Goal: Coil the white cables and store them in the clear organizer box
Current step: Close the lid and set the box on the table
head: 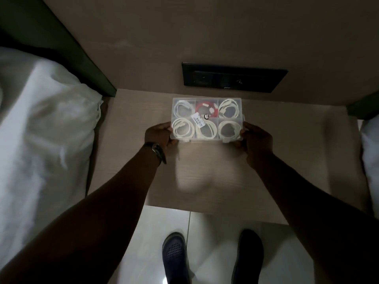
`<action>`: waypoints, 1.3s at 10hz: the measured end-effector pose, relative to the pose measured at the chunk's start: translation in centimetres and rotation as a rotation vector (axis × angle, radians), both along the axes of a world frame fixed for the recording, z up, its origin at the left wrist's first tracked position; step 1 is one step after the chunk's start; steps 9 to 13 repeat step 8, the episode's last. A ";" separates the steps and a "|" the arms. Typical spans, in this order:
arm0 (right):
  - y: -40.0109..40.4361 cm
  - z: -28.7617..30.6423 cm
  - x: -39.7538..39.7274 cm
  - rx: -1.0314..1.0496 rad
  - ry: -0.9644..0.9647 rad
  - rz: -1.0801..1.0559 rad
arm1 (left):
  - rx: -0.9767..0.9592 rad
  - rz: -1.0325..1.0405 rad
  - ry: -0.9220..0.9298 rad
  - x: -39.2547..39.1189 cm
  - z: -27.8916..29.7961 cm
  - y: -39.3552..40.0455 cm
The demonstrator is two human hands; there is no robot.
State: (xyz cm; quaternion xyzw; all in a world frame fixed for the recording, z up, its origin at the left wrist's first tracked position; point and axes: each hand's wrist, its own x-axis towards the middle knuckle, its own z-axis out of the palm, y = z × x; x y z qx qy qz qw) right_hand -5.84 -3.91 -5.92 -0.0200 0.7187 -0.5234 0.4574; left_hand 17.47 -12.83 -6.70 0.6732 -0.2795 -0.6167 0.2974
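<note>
Fingers of both hands grip the clear organizer box (206,120) at its two near corners, lid shut.

Left hand (159,136) grasps the left end and right hand (256,140) the right end, holding the box on or just above the wooden bedside table (131,160). Five of its six compartments hold coiled white cables (182,129); the top middle one holds a red cable (206,108). White bedding (41,130) lies to the left, and a black wall socket panel (233,79) sits behind.
</note>
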 end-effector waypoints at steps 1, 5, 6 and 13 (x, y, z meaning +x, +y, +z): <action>-2.0 0.0 -0.8 0.025 -0.013 0.009 | -0.008 0.062 -0.010 -0.9 -0.7 -2.3; -2.0 -0.1 -0.6 0.037 -0.064 0.013 | -0.050 0.037 -0.080 -0.7 -1.6 -3.4; -1.8 0.3 -0.6 0.036 -0.056 0.017 | -0.096 -0.007 -0.161 -0.8 -1.3 -3.1; -1.2 2.0 -1.0 0.040 -0.017 0.132 | -0.165 -0.218 -0.483 -1.6 0.5 -2.2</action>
